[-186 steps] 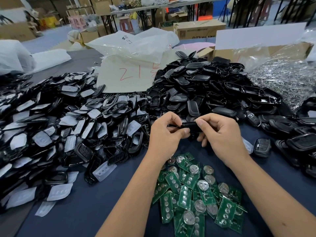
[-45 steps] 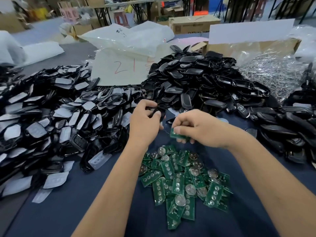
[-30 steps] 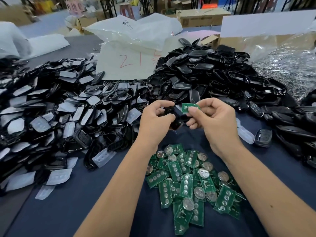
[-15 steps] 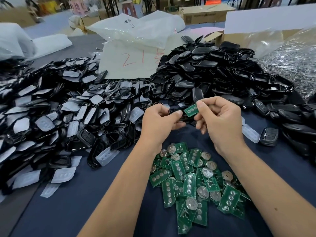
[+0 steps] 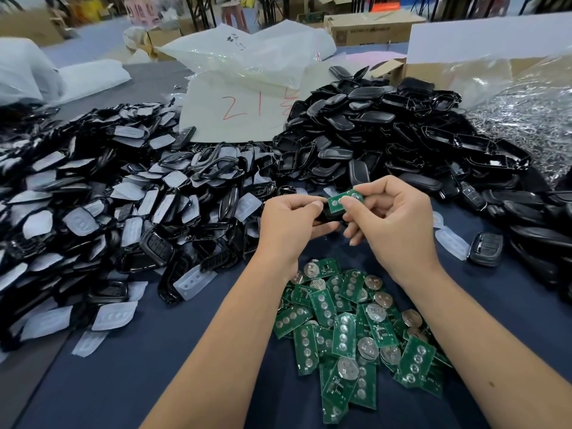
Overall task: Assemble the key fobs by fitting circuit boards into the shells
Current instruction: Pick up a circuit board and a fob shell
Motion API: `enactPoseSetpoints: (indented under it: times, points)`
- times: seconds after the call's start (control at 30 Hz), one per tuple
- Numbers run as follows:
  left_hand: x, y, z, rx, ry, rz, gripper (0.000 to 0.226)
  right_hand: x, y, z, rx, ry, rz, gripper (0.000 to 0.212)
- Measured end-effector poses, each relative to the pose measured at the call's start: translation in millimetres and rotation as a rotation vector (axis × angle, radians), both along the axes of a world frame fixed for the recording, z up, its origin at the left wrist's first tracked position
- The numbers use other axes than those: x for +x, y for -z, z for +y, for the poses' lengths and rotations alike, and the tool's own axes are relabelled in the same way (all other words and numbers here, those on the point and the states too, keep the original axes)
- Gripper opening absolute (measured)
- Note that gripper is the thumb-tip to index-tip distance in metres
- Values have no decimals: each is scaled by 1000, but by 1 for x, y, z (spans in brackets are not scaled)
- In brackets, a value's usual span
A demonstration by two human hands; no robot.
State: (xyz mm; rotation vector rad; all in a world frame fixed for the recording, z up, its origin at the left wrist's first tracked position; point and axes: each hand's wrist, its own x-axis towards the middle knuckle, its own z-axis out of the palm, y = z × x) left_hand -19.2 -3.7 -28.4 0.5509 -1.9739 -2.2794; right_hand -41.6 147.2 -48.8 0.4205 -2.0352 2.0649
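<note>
Dark blue cloth covers the worktable, and above it, near the middle of the view, a green circuit board is pinched at its right end between the thumb and forefinger of the right hand. The board is laid, button contacts up, against the open face of a black shell half, which is gripped from its left end by the curled fingers of the left hand. The board's left end is seen over the shell; whether it is already seated cannot be told, since much of the shell is hidden by the fingers.

A skewed entry is judged the main risk: if the board is pressed while tilted, an edge may ride on the shell wall and the board may jam or flex. A slip from the narrow pinch could also drop the board onto the loose boards below.

From the grip outward, the heap of circuit boards with coin cells lies at 6 o'clock, a pile of shells with pale rubber button pads at 9 o'clock, a mound of black shell halves at 12 to 1 o'clock, and one closed fob at 3 o'clock
</note>
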Motion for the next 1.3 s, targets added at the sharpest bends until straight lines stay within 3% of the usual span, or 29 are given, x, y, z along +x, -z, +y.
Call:
enactPoseSetpoints:
  times: [0.37,0.57,0.87,1.3]
  points:
    - [1,1,-1,36,33,23,27,0,0,0,117,-1,-42,11]
    - [2,5,-1,-32,40,50,11,-3,1,1,150,19,-75,9]
    - [3,8,0,-43,46,89,12,-10,2,11,50,-115,-211,13]
    - [4,9,-1,-20,49,127,13,-6,2,8,89,-86,-174,17]
